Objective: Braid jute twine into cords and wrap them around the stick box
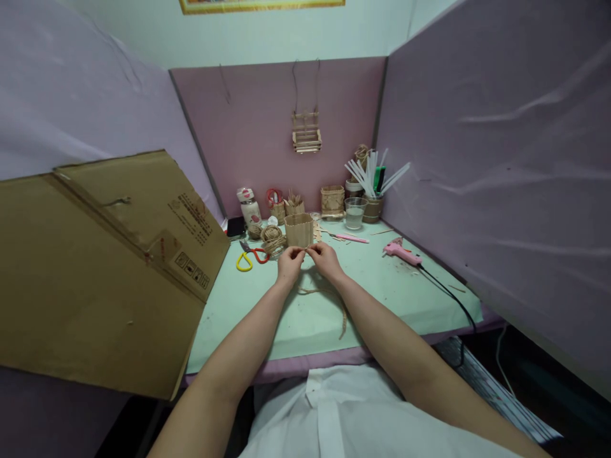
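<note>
My left hand (290, 262) and my right hand (324, 257) meet over the middle of the table, fingertips almost touching. Both are closed in a pinch on a thin bit of jute twine (306, 249), mostly hidden by the fingers. A braided-looking length of twine (342, 318) lies on the cloth below the hands and partly under the right wrist. Right behind the fingers stands a craft-stick container (299, 230), upright. Left of it are a ball of twine (272, 235) and scissors (245, 261) with red and yellow handles.
A pink glue gun (403, 252) with a black cord lies at right. Behind are a pink pen-like cutter (351, 238), a cup of clear liquid (354, 215), glue sticks (370, 172) and a jar (249, 207). A large cardboard sheet (109, 273) leans at left.
</note>
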Tool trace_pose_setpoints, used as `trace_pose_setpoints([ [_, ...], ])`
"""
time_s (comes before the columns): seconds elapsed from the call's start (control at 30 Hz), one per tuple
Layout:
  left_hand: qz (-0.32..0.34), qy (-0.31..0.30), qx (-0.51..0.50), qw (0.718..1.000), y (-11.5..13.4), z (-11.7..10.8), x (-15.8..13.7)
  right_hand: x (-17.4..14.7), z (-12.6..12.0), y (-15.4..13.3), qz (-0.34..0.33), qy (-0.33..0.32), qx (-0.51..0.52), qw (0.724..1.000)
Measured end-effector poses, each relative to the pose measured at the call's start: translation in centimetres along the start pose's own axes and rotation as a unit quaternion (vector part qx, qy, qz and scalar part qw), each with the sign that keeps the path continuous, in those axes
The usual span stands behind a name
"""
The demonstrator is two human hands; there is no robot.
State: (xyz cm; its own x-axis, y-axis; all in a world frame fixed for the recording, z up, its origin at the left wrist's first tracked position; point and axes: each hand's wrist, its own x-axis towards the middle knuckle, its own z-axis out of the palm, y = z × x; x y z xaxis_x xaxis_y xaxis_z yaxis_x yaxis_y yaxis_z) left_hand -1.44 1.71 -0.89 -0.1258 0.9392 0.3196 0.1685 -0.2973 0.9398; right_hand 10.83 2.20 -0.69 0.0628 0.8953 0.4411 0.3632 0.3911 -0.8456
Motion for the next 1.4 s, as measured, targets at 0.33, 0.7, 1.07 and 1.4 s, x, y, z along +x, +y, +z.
trace_pose_setpoints([
  [0.33,-0.018,-0.002,-0.035,0.999,0.5,0.1,-0.1,0.0,0.2,0.0,0.006,-0.002,-0.006,1.000],
  [0.7,-0.168,-0.074,-0.203,0.962,1.5,-0.4,-0.3,0.1,-0.1,-0.1,0.013,0.008,0.047,0.999],
  [1.07,-0.105,-0.027,-0.174,0.979,0.4,-0.3,0.2,-0.4,-0.1,-0.7,-0.068,0.040,-0.013,0.997],
  [1.4,-0.166,-0.016,-0.211,0.963,0.8,-0.1,0.0,-0.6,0.0,-0.8,-0.110,0.067,-0.010,0.992],
])
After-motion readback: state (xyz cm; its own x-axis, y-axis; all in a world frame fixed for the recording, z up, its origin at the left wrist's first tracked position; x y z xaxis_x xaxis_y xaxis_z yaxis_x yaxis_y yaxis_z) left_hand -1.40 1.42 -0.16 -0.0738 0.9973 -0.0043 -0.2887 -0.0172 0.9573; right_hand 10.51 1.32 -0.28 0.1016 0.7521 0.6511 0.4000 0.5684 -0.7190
